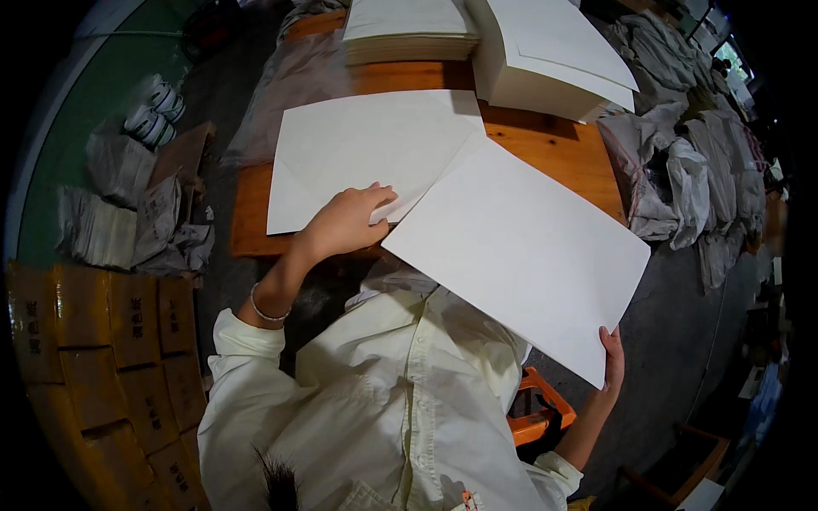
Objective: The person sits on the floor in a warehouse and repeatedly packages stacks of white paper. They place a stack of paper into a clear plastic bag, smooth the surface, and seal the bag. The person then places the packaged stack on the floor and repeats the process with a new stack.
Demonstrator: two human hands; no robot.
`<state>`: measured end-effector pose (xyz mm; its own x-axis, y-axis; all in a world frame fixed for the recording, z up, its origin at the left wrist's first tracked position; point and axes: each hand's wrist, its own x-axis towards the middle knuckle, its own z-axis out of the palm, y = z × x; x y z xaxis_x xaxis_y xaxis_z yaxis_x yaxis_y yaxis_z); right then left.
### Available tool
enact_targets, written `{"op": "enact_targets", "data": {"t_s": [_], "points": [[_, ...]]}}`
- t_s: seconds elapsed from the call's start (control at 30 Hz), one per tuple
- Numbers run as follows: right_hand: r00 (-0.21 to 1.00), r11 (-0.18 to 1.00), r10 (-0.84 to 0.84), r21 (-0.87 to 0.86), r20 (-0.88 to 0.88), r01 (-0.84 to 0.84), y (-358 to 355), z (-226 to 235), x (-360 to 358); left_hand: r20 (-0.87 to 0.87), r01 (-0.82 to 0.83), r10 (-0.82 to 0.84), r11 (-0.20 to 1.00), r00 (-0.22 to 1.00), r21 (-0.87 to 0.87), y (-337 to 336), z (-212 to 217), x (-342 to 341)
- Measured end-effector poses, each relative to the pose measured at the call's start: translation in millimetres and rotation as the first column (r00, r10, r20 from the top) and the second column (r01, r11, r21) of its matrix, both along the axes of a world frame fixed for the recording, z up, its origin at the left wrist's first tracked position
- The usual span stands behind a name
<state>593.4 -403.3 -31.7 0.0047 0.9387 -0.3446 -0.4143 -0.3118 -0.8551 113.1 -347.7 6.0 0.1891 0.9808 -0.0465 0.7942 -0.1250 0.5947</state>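
My right hand (613, 362) grips the lower right corner of a large white paper sheet (520, 255); its other fingers are hidden beneath. This sheet lies tilted from the table's front edge toward my lap, and I cannot tell whether it is one sheet or several. On the table, another white paper sheet (341, 153) lies flat, its right side meeting the first one. My left hand (351, 220) rests on its lower right part, thumb and bent fingers apart, close to the near corner of the tilted sheet.
The wooden table (562, 162) carries a paper stack (411, 49) and a taller white stack (537, 81) at its far side. Cardboard boxes (89, 341) are piled at left. Grey sacks (716, 162) stand at right. An orange stool (541, 409) is by my right side.
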Motion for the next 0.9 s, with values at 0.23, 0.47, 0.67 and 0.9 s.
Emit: {"op": "enact_targets", "data": {"t_s": [0.23,0.47,0.67,0.9], "points": [[0.989,0.993,-0.122,0.008,0.086,0.122,-9,-7,-21,0.141,0.114,-0.107,0.993,0.984,-0.04,-6,-7,-16],[0.99,0.99,-0.138,0.012,0.032,0.138,-17,4,-47,-0.009,0.061,-0.06,0.989,0.998,0.136,-17,-19,-4],[0.987,0.989,-0.148,0.039,0.059,0.146,-27,8,-44,-0.419,0.009,0.183,0.909,0.89,0.417,-24,-36,16],[0.979,0.986,-0.166,0.008,0.114,0.167,-22,24,-47,-0.543,-0.075,0.201,0.966,0.815,0.246,-32,-17,26]]}}
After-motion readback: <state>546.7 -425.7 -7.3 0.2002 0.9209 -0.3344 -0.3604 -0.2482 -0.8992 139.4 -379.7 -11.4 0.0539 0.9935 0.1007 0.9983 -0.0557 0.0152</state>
